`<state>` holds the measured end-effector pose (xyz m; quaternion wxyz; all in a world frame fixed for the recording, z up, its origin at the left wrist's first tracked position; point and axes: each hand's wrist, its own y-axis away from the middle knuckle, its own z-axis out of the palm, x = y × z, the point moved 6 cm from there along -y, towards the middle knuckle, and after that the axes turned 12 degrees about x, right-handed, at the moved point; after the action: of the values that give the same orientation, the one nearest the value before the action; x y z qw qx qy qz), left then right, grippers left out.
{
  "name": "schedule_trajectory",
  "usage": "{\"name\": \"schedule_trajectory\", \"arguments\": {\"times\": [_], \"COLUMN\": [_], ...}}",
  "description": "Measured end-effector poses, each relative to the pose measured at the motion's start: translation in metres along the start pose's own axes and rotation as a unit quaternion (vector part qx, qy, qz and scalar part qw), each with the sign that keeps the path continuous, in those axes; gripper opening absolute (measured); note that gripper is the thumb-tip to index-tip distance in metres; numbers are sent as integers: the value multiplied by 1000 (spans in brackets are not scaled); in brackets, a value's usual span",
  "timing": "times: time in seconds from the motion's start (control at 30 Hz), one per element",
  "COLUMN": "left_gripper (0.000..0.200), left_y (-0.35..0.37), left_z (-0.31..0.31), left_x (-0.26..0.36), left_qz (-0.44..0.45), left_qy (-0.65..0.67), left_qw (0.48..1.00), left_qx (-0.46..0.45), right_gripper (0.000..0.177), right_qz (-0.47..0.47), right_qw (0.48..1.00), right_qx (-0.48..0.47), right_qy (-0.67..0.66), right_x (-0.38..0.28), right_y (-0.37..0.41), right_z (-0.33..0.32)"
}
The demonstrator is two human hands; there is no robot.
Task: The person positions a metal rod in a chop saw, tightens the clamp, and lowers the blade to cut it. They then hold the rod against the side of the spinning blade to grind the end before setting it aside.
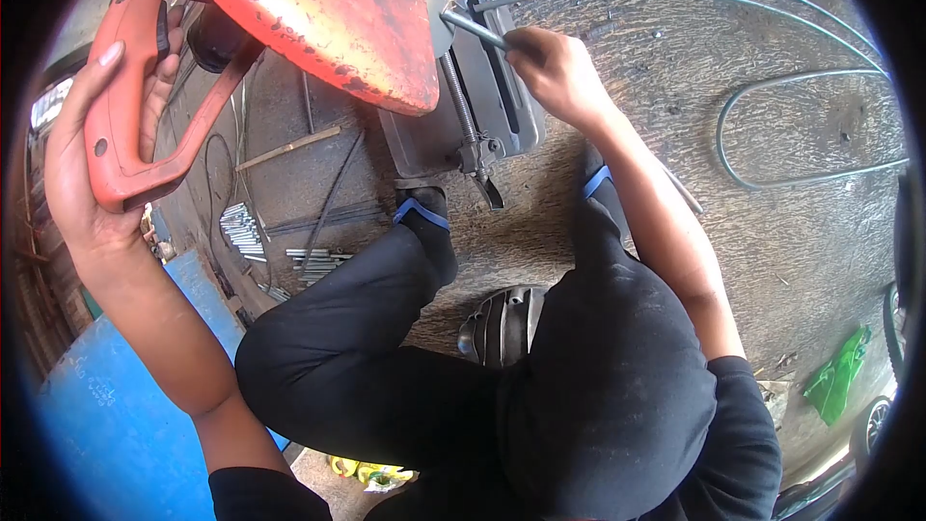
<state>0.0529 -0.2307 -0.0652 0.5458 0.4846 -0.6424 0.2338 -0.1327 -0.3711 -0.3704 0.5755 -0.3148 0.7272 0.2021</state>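
Left hand (82, 164) clenched on saw handle (125, 116); right hand (559, 68) grasping the metal rod (477, 31) on the saw base (492, 96), apparently inside the vise. Best practice: seat rod flat, fingers clear, lower steadily.

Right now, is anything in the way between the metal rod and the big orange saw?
Nothing visible is. The right hand grips the metal rod, and the rod's end reaches right up to the edge of the orange saw guard. The left hand holds the saw's handle.
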Motion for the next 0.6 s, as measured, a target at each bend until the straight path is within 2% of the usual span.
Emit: {"name": "schedule_trajectory", "arguments": {"times": [0.17,0.6], "left_gripper": [42,47], "left_y": [-1,2], "left_z": [-5,1], "left_x": [0,0], "left_qz": [-9,-7], "left_qy": [1,14], "left_qw": [1000,1000], "left_qx": [8,12], "right_gripper": [19,20], "right_qz": [-16,-23], "right_qw": [999,996], "right_qx": [47,83], "right_qy": [-14,16], "right_x": [-2,2], "right_y": [1,0], "right_z": [-3,3]}}
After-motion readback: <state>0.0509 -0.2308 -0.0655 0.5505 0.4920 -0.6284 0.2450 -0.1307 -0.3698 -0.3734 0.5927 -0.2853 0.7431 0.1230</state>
